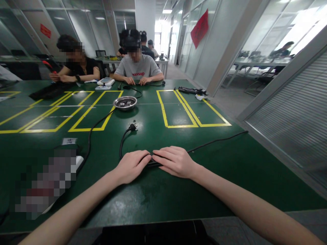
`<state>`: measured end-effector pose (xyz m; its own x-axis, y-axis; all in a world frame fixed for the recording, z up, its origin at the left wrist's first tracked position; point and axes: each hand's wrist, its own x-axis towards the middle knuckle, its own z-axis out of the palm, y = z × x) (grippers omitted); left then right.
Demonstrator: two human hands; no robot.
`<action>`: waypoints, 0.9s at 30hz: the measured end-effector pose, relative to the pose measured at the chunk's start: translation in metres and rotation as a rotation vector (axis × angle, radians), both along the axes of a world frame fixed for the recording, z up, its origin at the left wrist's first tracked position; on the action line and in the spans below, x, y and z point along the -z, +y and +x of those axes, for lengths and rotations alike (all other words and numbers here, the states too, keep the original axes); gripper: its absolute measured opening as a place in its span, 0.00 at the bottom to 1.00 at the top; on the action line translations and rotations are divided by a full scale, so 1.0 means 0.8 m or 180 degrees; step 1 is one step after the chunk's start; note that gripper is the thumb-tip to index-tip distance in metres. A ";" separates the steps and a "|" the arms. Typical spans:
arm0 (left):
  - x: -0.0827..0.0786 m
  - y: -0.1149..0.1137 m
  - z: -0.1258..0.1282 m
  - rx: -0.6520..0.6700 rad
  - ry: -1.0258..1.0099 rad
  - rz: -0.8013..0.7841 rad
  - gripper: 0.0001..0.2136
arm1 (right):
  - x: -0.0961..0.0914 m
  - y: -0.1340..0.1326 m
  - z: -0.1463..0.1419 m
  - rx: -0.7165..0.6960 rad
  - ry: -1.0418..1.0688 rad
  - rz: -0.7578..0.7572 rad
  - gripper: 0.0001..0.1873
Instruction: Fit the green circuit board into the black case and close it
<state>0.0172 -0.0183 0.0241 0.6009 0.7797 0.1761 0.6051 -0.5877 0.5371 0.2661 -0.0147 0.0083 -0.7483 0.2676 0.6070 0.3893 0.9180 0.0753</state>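
Observation:
My left hand (pixel 133 166) and my right hand (pixel 178 162) meet near the front middle of the green table, with fingers closed over a black power adapter (pixel 153 164). Only a slim dark part of it shows; the fingers hide the rest. From the left side a thick black cord (pixel 121 145) curves away to a three-pin plug (pixel 132 127), which lies on the table beyond my left hand. A thinner black cable (pixel 219 140) runs from behind my right hand towards the table's right edge.
A metal bowl (pixel 125 108) holding small metal parts stands farther back. Yellow tape rectangles (pixel 182 126) mark the green table (pixel 153 200). A blurred-out object lies front left by a black cable (pixel 89 139). A black folded device (pixel 191 91) lies back right. Two people sit opposite.

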 end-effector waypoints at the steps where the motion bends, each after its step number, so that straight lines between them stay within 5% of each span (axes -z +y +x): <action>1: 0.001 0.001 0.000 -0.0024 0.0033 -0.0062 0.17 | -0.001 0.000 -0.002 0.0000 0.0001 0.0044 0.16; 10: 0.006 0.005 -0.008 0.0252 0.0131 0.0699 0.14 | -0.006 0.001 -0.009 0.0431 0.0092 -0.1412 0.17; 22: 0.003 -0.002 -0.001 0.0327 0.0054 0.0907 0.12 | 0.001 0.000 -0.007 0.0469 0.0141 -0.0951 0.20; 27: 0.005 -0.001 -0.003 0.0508 0.0087 0.1576 0.22 | 0.005 0.001 -0.012 0.0810 0.0478 -0.1668 0.22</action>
